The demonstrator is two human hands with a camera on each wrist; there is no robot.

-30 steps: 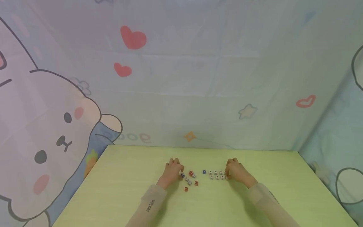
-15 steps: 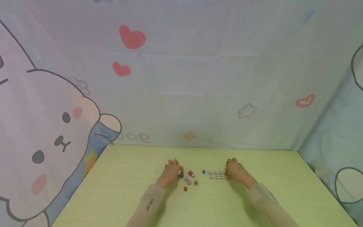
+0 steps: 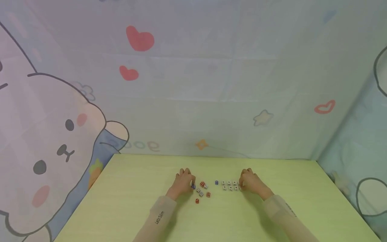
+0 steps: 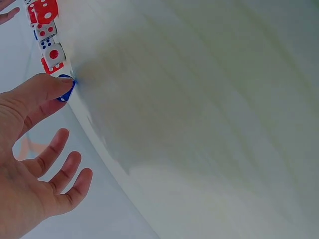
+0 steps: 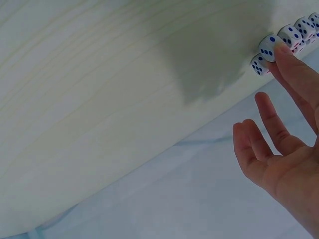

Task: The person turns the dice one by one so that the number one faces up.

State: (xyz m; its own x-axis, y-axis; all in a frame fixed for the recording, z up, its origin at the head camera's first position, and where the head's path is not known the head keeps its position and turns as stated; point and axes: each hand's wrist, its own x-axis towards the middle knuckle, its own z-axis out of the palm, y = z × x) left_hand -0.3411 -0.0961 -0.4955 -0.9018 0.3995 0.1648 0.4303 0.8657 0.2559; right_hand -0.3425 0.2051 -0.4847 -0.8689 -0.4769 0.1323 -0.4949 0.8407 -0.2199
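In the left wrist view, my left hand (image 3: 182,182) pinches a blue die (image 4: 66,92) between thumb and index finger, its other fingers spread loosely. To the right of that hand lie loose dice: a large red die (image 3: 202,184), white dice (image 3: 198,190) and smaller red dice (image 3: 208,194). My right hand (image 3: 252,181) holds a white die (image 5: 268,49) by thumb and forefinger, at the right end of two rows of white dice (image 3: 228,183). Another white die (image 5: 258,65) sits just beside it. The right fingers hide part of the rows in the head view.
A single blue die (image 3: 216,183) stands at the left end of the far row. One red die (image 3: 197,201) lies nearest the person. The pale yellow-green table (image 3: 145,201) ends at a printed cloth backdrop (image 3: 193,84).
The left thumb and index finger have closed around the blue die, covering more of it. The right hand stays at the end of the rows. The head view has shifted slightly.
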